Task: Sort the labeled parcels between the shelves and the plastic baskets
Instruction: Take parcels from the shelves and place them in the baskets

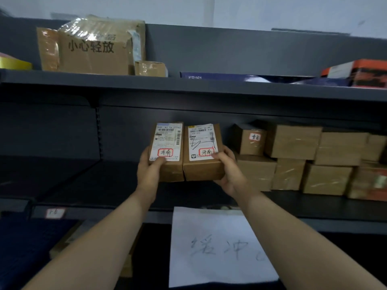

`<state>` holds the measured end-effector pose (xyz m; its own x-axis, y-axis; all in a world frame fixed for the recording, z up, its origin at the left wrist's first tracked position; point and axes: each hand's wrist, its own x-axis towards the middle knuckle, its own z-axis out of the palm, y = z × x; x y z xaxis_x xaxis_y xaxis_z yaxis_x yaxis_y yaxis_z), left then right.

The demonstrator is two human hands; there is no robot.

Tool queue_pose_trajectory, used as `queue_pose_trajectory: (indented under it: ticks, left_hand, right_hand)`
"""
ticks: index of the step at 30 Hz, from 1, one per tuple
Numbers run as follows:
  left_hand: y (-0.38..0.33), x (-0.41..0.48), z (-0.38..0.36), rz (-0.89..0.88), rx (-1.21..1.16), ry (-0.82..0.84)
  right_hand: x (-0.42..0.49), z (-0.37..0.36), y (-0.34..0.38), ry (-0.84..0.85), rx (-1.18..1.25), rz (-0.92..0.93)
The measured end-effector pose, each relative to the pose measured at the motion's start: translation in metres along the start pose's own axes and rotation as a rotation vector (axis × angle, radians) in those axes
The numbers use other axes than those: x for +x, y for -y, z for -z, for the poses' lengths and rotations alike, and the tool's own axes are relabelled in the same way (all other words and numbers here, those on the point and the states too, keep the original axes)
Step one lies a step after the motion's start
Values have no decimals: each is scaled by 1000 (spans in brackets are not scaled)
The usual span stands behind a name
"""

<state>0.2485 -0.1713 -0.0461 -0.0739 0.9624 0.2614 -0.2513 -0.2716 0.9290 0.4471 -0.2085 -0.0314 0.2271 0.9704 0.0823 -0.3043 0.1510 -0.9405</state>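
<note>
Left parcel (166,151) and right parcel (202,155) are held side by side, labels up, likely to compare destinations. Left hand (149,171) and right hand (229,171) each grip one, thumbs on top, above the middle shelf (83,181), with stacked boxes (303,160) at 3 o'clock beyond.

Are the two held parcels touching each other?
Touching. The head view shows the left parcel and right parcel pressed side to side with no gap between them. The left hand and right hand grip one each.

Dim, bluish, soft overall. Glare streaks the taped carton (94,53) at eleven o'clock; the shelf (188,86) bows toward the edges, deep shadow beneath it.
</note>
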Motion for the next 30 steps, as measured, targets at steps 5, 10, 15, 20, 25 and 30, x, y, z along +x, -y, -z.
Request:
queue_pose_trajectory:
  ticks: [5, 10, 15, 20, 25, 30]
  left_hand:
    - [-7, -28, -39, -90, -79, 12]
    - [-3, -59, -75, 31, -168, 293]
    - [12, -122, -133, 142, -179, 711]
    - [32, -204, -209, 294, -196, 952]
    - [61, -291, -289, 429, -112, 1094]
    - [98, -389, -380, 584, -78, 1172]
  right_hand:
    - [-40, 32, 21, -105, -41, 70]
    - [-83, 77, 39, -417, -75, 132]
    - [-172, 147, 42, -676, -53, 174]
    - [-272, 218, 50, -946, -4, 179]
    - [-358, 292, 52, -1147, 15, 189]
    - [-432, 392, 58, -1313, -1, 166]
